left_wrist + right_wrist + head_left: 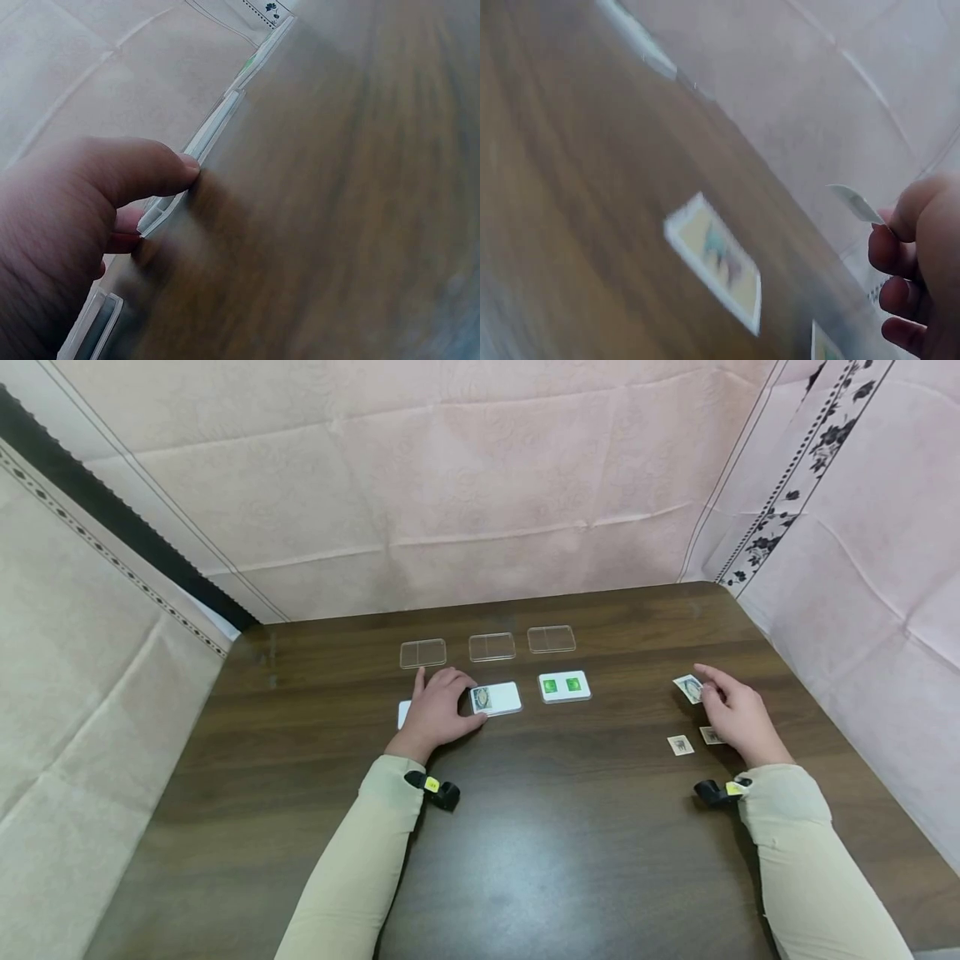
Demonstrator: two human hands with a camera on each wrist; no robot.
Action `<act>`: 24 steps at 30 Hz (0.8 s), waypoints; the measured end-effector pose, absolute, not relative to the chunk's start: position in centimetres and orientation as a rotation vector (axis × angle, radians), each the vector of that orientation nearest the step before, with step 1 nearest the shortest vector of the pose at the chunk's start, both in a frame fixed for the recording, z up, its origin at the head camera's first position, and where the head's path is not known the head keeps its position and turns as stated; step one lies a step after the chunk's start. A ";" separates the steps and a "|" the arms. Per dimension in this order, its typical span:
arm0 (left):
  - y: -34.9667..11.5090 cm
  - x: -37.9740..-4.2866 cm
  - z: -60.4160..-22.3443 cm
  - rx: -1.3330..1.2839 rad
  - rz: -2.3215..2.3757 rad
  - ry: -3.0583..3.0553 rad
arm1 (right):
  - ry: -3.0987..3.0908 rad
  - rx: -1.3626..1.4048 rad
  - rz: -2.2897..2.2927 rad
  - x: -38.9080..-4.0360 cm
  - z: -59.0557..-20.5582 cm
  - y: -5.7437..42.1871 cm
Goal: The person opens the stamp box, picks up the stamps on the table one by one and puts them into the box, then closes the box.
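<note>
My left hand grips a small flat case by its edges, thumb on the near side and fingers at the far side. A stamp lies on the left part of its white top. Close up in the left wrist view, the thumb presses on the case's edge. Another white-topped case is partly hidden behind that hand. Over at the right, my right hand pinches a stamp at its edge between thumb and forefinger. Below it lie a loose stamp and a second stamp, partly covered by the hand.
Three clear plastic lids lie in a row at the back of the brown wooden table. A case with two green stamps stands right of the gripped one. Pale cloth hangs around the table's back and sides.
</note>
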State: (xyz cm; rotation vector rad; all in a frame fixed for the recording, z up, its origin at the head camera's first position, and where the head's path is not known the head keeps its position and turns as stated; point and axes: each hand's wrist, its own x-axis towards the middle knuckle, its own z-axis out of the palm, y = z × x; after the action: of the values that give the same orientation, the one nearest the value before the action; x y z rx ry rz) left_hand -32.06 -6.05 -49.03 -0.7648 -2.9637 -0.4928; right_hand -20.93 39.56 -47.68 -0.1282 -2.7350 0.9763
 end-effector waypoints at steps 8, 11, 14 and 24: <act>-6.1 -31.9 -48.9 -0.777 -0.492 -2.953 | -2.634 -0.026 1.076 -22.1 -47.0 36.4; -6.0 -31.8 -49.0 -0.778 -0.491 -2.952 | -2.594 0.006 1.095 -22.7 -46.9 35.0; -6.0 -31.9 -49.1 -0.773 -0.486 -2.954 | -2.566 0.013 1.125 -23.3 -46.8 33.4; -6.1 -32.0 -49.1 -0.762 -0.488 -2.954 | -2.538 -0.024 1.113 -25.5 -47.3 28.5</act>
State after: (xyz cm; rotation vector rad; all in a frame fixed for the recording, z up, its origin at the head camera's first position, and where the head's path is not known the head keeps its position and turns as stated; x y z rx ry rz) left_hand -32.00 -6.11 -49.07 -0.7624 -2.9542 -0.4878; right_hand -25.47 28.49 -47.28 -0.0243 -2.5382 1.1131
